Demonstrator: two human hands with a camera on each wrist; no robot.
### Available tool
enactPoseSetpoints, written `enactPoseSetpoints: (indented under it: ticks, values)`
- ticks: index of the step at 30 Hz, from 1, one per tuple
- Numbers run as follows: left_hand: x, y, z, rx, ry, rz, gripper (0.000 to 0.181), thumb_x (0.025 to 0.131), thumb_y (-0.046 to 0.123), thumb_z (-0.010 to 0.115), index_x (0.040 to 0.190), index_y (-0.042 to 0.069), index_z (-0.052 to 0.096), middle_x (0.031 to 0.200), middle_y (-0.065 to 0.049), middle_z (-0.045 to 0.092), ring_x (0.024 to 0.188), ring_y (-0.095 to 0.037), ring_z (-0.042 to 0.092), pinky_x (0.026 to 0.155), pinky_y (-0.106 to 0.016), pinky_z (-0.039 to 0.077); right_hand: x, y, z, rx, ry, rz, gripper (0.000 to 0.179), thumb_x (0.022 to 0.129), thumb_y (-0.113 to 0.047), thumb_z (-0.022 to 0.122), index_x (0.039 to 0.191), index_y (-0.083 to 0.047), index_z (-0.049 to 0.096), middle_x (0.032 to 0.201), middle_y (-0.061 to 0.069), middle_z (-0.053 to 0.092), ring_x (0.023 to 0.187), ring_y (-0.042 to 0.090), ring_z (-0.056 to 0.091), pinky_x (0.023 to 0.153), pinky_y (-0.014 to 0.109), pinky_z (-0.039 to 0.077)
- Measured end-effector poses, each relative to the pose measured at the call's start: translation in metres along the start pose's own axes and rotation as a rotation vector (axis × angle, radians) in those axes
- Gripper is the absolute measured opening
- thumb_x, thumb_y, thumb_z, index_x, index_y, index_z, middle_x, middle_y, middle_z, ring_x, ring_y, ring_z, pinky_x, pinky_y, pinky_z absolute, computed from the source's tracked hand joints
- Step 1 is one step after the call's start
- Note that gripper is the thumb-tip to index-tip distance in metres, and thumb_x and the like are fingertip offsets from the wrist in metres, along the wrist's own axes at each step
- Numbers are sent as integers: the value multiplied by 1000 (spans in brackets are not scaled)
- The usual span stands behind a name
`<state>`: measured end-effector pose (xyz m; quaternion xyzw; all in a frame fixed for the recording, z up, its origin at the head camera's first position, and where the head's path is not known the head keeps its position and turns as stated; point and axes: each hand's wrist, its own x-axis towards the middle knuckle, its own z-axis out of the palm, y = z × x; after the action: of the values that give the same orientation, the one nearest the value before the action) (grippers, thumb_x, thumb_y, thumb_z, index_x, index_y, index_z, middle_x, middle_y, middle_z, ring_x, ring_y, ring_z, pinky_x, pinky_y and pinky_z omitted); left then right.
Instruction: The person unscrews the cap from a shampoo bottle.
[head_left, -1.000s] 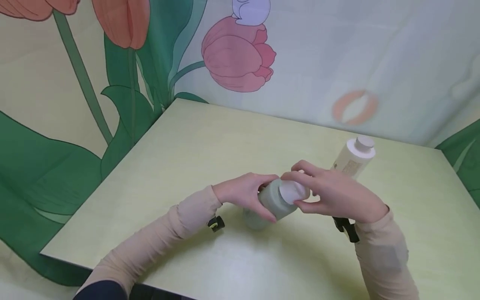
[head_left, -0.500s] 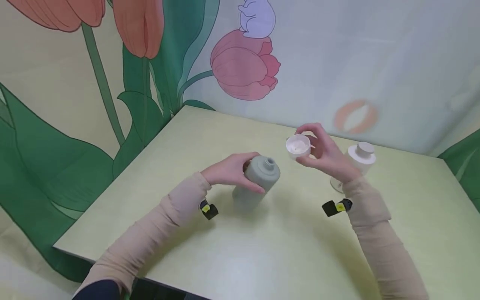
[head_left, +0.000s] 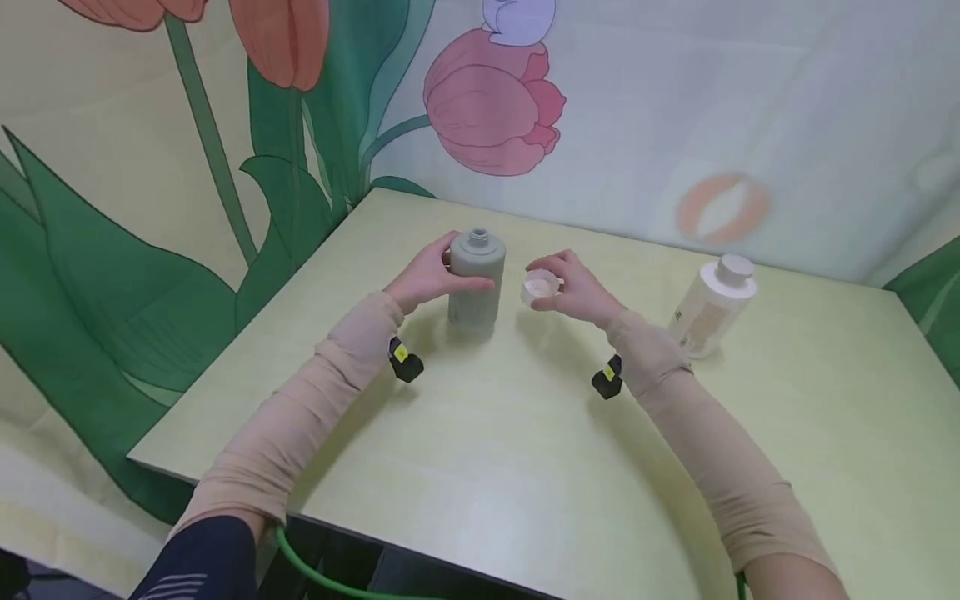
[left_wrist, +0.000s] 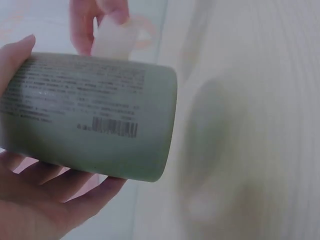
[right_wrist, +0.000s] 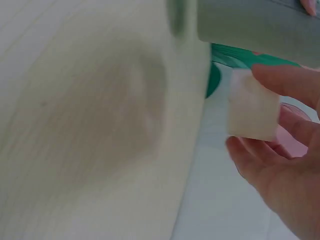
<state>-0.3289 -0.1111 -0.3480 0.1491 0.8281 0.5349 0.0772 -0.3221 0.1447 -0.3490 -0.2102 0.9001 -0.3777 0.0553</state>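
My left hand [head_left: 433, 275] grips a grey-green bottle [head_left: 477, 279] around its upper body, the thumb across the near side. The bottle stands upright in the head view with its narrow neck bare. Printed text and a barcode show on its side in the left wrist view, where the bottle [left_wrist: 95, 110] has a gap and a shadow below its base. Just to the right, my right hand [head_left: 579, 292] pinches a white cap [head_left: 540, 287] between thumb and fingers, its hollow side facing up. From the right wrist view the cap [right_wrist: 253, 106] is a plain short cylinder.
A white bottle [head_left: 712, 307] with its cap on stands at the right of the pale table [head_left: 480, 450]. Behind the table hangs a cloth backdrop [head_left: 622, 108] printed with tulips. A green cable [head_left: 307, 567] runs below the front edge.
The white cap has come off the grey-green bottle in my right hand. Both hands have since moved away from me, and the bottle has gone from tilted to upright.
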Motion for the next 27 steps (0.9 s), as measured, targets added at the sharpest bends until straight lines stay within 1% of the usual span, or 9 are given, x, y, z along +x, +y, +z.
enactPoseSetpoints:
  ticks: [4, 7, 14, 16, 18, 20, 22, 24, 27]
  values:
    - [5, -10, 1, -9, 35, -1, 74, 74, 27, 84, 135, 19, 42, 139, -3, 51, 132, -22, 46, 114, -47, 35, 3, 2, 9, -197, -124, 6, 52, 77, -9, 73, 126, -5, 54, 125, 21, 44, 114, 35, 47, 103, 52, 39]
    - [6, -15, 3, -13, 33, 16, 74, 73, 24, 85, 133, 18, 42, 138, -4, 51, 132, -23, 45, 114, -47, 34, 2, 3, 16, -277, -173, 18, 51, 76, -7, 71, 125, -6, 54, 124, 21, 46, 113, 36, 49, 101, 50, 40]
    - [15, -15, 18, -36, -23, 14, 76, 74, 22, 84, 136, 19, 39, 141, -4, 49, 134, -24, 43, 116, -49, 30, -18, 9, 16, -320, -197, 58, 53, 79, -10, 69, 129, -7, 53, 125, 20, 50, 114, 34, 51, 102, 48, 41]
    - [16, -14, 23, -40, -32, 25, 84, 75, 23, 83, 141, 22, 32, 146, -5, 44, 138, -25, 39, 117, -51, 27, -25, 10, 11, -303, -195, 64, 62, 82, -14, 70, 138, -7, 45, 130, 21, 49, 119, 35, 50, 105, 49, 39]
    - [12, -8, 28, -23, -7, 42, 96, 74, 26, 84, 147, 29, 22, 155, -4, 31, 144, -27, 30, 118, -54, 23, -35, 10, 3, -278, -182, 66, 73, 86, -20, 69, 148, -10, 33, 139, 21, 46, 128, 36, 46, 110, 51, 36]
    - [4, 4, 35, 4, 46, 99, 106, 73, 29, 85, 150, 36, 13, 160, -1, 20, 148, -27, 21, 118, -57, 21, -50, 8, -10, -249, -134, 69, 82, 90, -28, 68, 154, -14, 19, 148, 19, 40, 136, 36, 41, 114, 53, 31]
    - [-8, 23, 42, 43, 119, 201, 107, 72, 31, 85, 151, 41, 13, 162, 5, 13, 151, -23, 16, 118, -58, 20, -68, 3, -27, -235, -35, 70, 83, 92, -33, 65, 156, -19, 13, 153, 17, 36, 140, 37, 37, 115, 55, 29]
    - [-18, 45, 53, 90, 174, 377, 100, 74, 29, 84, 152, 36, 22, 162, 7, 16, 151, -19, 15, 119, -55, 21, -87, -3, -46, -247, 92, 65, 80, 93, -33, 63, 156, -20, 14, 154, 15, 35, 142, 38, 35, 115, 57, 28]
    - [-21, 79, 74, 134, 156, 595, 84, 79, 26, 79, 150, 27, 34, 161, 7, 24, 151, -13, 17, 121, -46, 20, -113, -11, -74, -292, 276, 69, 73, 94, -28, 61, 154, -17, 21, 155, 15, 34, 142, 38, 33, 116, 57, 26]
